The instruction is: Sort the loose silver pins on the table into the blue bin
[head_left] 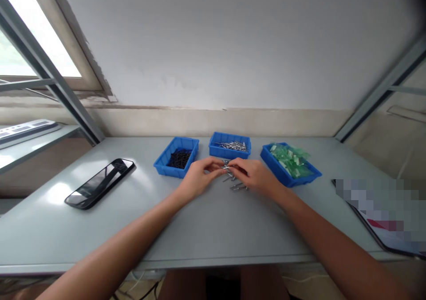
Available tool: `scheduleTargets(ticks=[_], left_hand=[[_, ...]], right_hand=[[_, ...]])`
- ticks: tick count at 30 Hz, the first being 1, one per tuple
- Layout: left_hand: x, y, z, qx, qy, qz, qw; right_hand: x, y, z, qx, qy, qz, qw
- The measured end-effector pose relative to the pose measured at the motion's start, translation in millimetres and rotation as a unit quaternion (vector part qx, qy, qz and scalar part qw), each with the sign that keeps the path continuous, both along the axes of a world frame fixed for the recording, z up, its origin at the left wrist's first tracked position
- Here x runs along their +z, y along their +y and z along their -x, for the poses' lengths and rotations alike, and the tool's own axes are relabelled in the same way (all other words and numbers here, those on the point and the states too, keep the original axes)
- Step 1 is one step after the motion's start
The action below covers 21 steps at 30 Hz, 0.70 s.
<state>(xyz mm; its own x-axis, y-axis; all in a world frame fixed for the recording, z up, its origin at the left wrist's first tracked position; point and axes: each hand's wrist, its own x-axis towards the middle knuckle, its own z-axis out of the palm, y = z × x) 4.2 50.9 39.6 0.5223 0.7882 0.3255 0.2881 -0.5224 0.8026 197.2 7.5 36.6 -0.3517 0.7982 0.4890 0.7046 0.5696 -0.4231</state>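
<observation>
My left hand [200, 174] and my right hand [253, 173] meet above the middle of the table, fingertips pinched. Between them is a thin silver metal pin [226, 167], gripped by both hands; its exact kind is too small to tell. Below the fingers, several loose silver pins [237, 187] lie on the tabletop. Just behind the hands stands a blue bin [229, 154] with many slim silver pieces [234, 146] in it. Beside my left hand, another blue bin [165, 170] holds dark screw-like pieces [179, 158].
To the right, a blue tray [278, 169] holds green plastic packets [292, 161]. A black phone [100, 183] lies at the left. A dark-edged device or board [366, 223], partly blurred out, is at the right edge. Metal frame posts [382, 89] flank the table [213, 233]; a wall stands behind.
</observation>
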Motion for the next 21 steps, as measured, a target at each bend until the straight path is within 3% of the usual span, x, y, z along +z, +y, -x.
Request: scheduleTargets(ticks=[14,21], left_hand=[[-4.6,5,1,0.03,0.019,-0.017,0.999],[4.4,-3,0,0.038,-0.01,-0.028,0.999]], right_hand=[[0.0,3,-3,-0.071,0.014,0.001,0.997],[-2.7,4,-2,-0.02,-0.017,0.035,0.999]])
